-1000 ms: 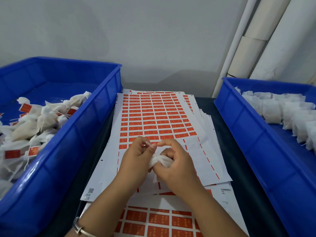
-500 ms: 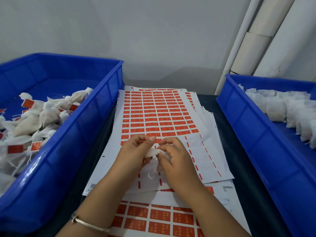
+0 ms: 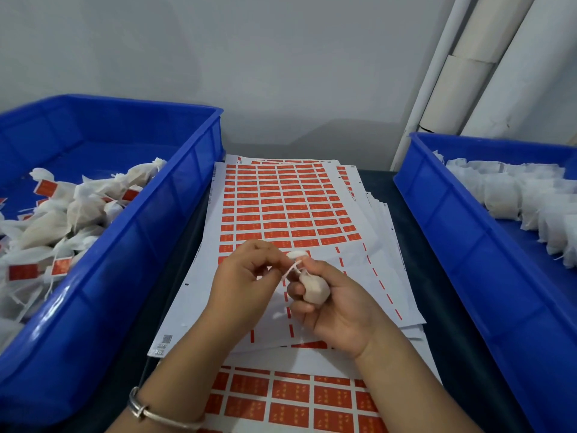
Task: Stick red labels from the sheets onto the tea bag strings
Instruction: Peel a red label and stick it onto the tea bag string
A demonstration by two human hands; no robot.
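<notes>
The deep blue plastic bin on the left (image 3: 131,245) holds a loose heap of white tea bags with red labels already attached (image 3: 62,220); judged from this, it is the output bin. Just right of it, the left hand (image 3: 243,276) pinches the thin white string (image 3: 292,267) between thumb and fingertips, pulling it taut. The string runs to the small white pouch-shaped tea bag (image 3: 315,289), which the right hand (image 3: 337,310) grips with curled fingers. Both hands hover above the white paper sheet of red rectangular labels (image 3: 281,207), over its lower rows, where the labels are mostly gone.

Step in hand: the string is drawn out and no label is attached to it yet. The next move calls for peeling one red label from the nearest full row and folding it over the free end of the string while the string is held straight.

A further label sheet with larger-looking red labels (image 3: 296,398) lies nearest the person, partly under the forearms. On the right, a second blue plastic bin (image 3: 462,245) holds unlabelled white tea bags (image 3: 515,195), well apart from the hands. Possible obstruction: the hands cover part of the working row
</notes>
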